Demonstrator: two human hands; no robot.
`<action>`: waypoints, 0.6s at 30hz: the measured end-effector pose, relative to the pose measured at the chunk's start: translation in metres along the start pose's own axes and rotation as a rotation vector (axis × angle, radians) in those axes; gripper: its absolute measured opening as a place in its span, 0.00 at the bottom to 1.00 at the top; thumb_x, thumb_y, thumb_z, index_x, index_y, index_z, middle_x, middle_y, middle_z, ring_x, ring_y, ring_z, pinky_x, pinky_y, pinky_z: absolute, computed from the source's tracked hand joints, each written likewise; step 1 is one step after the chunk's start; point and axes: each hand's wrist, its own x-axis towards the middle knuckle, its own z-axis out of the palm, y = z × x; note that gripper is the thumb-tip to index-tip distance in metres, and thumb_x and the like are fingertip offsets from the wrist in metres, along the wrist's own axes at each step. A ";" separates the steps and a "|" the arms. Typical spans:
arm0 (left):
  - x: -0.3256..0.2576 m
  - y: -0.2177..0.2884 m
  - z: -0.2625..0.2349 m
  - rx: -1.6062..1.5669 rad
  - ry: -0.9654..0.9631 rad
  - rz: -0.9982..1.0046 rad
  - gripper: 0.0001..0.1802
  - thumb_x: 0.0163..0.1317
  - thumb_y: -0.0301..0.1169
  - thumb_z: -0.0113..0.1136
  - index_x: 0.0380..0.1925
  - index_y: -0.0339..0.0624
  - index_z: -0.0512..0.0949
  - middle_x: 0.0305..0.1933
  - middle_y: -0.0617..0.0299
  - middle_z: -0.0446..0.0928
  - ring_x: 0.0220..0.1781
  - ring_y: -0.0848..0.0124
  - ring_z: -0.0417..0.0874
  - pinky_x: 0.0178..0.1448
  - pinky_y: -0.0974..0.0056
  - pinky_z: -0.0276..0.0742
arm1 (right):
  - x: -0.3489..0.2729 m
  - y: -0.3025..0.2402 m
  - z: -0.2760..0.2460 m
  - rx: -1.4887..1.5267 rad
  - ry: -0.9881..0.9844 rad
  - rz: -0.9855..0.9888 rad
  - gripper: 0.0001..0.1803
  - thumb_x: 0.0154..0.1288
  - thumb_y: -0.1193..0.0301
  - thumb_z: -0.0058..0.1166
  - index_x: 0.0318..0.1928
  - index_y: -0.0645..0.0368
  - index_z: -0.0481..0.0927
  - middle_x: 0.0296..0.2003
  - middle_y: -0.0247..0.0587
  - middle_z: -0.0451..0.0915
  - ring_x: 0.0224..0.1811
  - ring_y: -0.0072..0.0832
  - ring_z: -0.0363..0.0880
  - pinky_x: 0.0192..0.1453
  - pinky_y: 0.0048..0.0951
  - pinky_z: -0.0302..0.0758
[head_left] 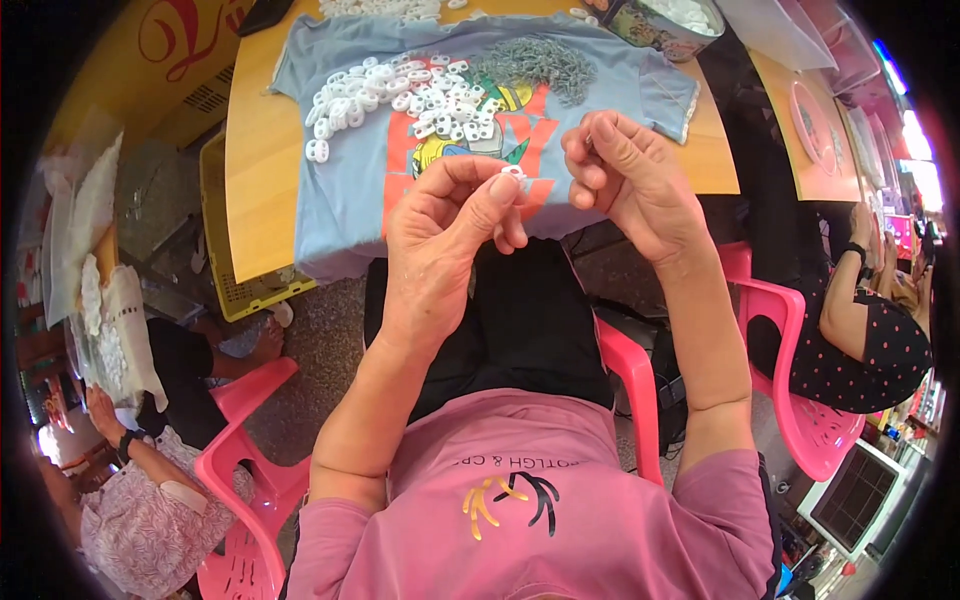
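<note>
My left hand (440, 235) pinches a small white plastic piece (512, 172) between thumb and fingertips, above the table's near edge. To its right, my right hand (635, 185) is closed with thumb and fingers together. Anything in that pinch is too small to make out. The two hands are apart. Beyond them a light blue T-shirt (340, 215) with a coloured print is spread over the table. On it lie a pile of white plastic pieces with dark holes (455, 108) and, to the right, a heap of thin grey metal pieces like screws (540, 65).
The wooden table (255, 180) holds more white pieces (380, 8) at the far edge and a round tin (670, 25) at the far right. A yellow crate (250, 300) stands below left. People sit on pink chairs (790, 330) on both sides, near other work tables.
</note>
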 end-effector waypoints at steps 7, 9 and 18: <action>-0.004 0.000 0.005 -0.059 0.004 -0.004 0.10 0.67 0.30 0.61 0.42 0.34 0.76 0.36 0.57 0.83 0.30 0.75 0.81 0.34 0.72 0.76 | -0.009 0.017 0.032 -0.362 0.116 -0.176 0.11 0.74 0.63 0.51 0.41 0.60 0.76 0.34 0.31 0.76 0.30 0.14 0.70 0.35 0.20 0.72; -0.004 0.001 0.007 -0.076 0.017 0.004 0.10 0.67 0.29 0.61 0.42 0.33 0.75 0.35 0.58 0.82 0.30 0.74 0.81 0.33 0.72 0.77 | -0.010 0.021 0.038 -0.425 0.135 -0.243 0.11 0.74 0.64 0.51 0.42 0.60 0.76 0.34 0.30 0.77 0.30 0.14 0.71 0.35 0.19 0.71; -0.006 0.000 0.007 0.000 0.012 0.082 0.09 0.67 0.29 0.60 0.42 0.35 0.75 0.35 0.59 0.81 0.30 0.74 0.80 0.34 0.71 0.75 | -0.012 0.026 0.049 -0.422 0.127 -0.250 0.12 0.74 0.64 0.51 0.43 0.61 0.75 0.32 0.31 0.77 0.30 0.15 0.72 0.34 0.19 0.71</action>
